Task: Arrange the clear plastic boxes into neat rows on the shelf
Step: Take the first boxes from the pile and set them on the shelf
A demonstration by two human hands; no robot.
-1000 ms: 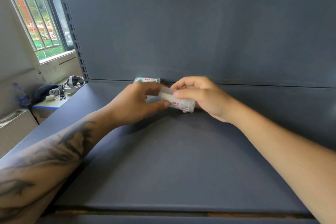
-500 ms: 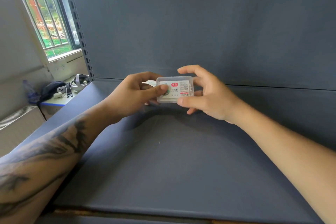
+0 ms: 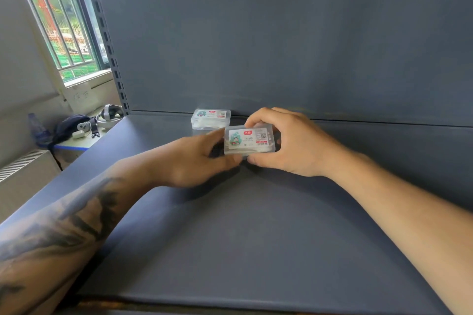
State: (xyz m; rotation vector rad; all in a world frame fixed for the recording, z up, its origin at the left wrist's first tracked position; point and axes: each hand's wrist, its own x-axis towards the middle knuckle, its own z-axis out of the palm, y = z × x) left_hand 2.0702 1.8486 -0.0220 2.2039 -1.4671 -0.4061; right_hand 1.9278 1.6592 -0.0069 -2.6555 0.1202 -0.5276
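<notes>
You face a dark grey back panel [image 3: 281,33]. Left: barred window [image 3: 58,20] letting in daylight, pale wall [image 3: 23,71], white radiator [image 3: 23,169], small blue-edged side table [image 3: 76,144] carrying a headset [image 3: 108,115].

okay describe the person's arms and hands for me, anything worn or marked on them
Both forearms are bare, with no sleeves, watch or gloves in view. The left forearm carries a large dark tattoo with brushy, feathered strokes. The right forearm is unmarked. No ring is visible.
</notes>
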